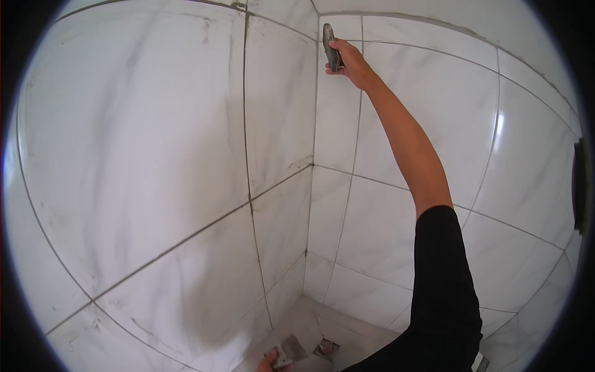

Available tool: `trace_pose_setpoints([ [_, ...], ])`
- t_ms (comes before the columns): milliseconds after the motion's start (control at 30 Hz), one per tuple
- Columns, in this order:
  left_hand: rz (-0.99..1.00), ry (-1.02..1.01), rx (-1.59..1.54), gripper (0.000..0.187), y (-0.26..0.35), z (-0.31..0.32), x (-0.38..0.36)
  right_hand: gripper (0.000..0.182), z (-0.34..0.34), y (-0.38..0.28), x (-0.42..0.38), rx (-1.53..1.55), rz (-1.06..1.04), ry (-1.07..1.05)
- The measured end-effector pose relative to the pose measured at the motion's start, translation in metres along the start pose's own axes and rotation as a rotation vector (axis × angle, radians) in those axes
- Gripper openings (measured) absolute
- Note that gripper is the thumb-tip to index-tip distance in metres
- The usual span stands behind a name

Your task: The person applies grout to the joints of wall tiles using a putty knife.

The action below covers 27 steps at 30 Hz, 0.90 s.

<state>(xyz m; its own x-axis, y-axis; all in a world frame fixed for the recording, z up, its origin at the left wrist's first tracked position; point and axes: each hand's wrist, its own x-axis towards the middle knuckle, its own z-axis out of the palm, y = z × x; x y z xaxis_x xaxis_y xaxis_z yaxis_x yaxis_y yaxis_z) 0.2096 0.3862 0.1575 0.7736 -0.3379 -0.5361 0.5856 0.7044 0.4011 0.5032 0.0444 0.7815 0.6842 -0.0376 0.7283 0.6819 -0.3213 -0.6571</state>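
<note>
My right hand [353,61], raised high at the inner corner of the tiled walls, is closed around a narrow, dark grey hand tool [330,48] with a smeared surface. The tool stands nearly upright, close to the corner joint [317,93] just below the ceiling. Low at the bottom edge, my left hand [267,361] grips a flat grey plate-like tool [290,350] that looks coated in a pasty material. Only its fingers show; the rest is cut off by the frame.
White marbled tiles with dark joints cover the left wall [167,124]; the right wall [427,111] has grey joints. A square floor drain [326,348] lies below. A dark object [580,186] is at the right edge.
</note>
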Motion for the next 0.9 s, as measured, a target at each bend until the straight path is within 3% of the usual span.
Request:
trace_pose_setpoints([
  [200, 0.157, -0.087, 0.446, 0.055, 0.010, -0.050, 0.028, 0.057, 0.028, 0.034, 0.049, -0.244, -0.100, 0.162],
  [333, 0.132, -0.077, 0.290, 0.046, 0.030, -0.052, 0.037, 0.059, 0.039, 0.069, 0.045, -0.380, -0.266, 0.187],
  [367, 0.118, -0.073, 0.241, 0.043, 0.036, -0.051, 0.036, 0.059, 0.027, 0.070, 0.039, -0.381, -0.252, 0.192],
  [433, 0.097, -0.088, 0.128, 0.039, 0.043, -0.035, 0.041, 0.056, 0.004, 0.028, 0.019, -0.523, 0.041, -0.071],
  [467, 0.085, -0.088, 0.075, 0.038, 0.047, -0.031, 0.040, 0.056, 0.003, 0.020, 0.015, -0.525, 0.049, -0.070],
  [533, 0.073, -0.098, 0.012, 0.037, 0.051, -0.016, 0.042, 0.047, -0.001, 0.002, 0.024, -0.277, 0.095, 0.157],
  [600, 0.068, -0.062, 0.101, 0.044, 0.058, -0.009, 0.035, 0.042, -0.004, -0.008, 0.044, -0.274, 0.138, 0.065],
  [667, 0.062, -0.076, 0.066, 0.048, 0.058, -0.008, 0.036, 0.052, -0.002, -0.018, 0.062, -0.225, 0.155, 0.087],
  [700, 0.052, -0.087, 0.030, 0.051, 0.055, -0.011, 0.036, 0.032, -0.013, -0.005, 0.109, -0.186, 0.228, 0.176],
  [800, 0.112, 0.014, 0.203, 0.053, 0.042, -0.036, 0.049, 0.035, -0.006, -0.014, 0.125, -0.245, 0.306, 0.136],
  [833, 0.112, 0.014, 0.200, 0.053, 0.040, -0.036, 0.048, 0.027, -0.003, -0.014, 0.127, -0.195, 0.289, 0.052],
  [900, -0.010, 0.101, 0.011, 0.055, 0.039, -0.033, 0.041, 0.026, 0.006, -0.022, 0.119, -0.205, 0.247, 0.008],
])
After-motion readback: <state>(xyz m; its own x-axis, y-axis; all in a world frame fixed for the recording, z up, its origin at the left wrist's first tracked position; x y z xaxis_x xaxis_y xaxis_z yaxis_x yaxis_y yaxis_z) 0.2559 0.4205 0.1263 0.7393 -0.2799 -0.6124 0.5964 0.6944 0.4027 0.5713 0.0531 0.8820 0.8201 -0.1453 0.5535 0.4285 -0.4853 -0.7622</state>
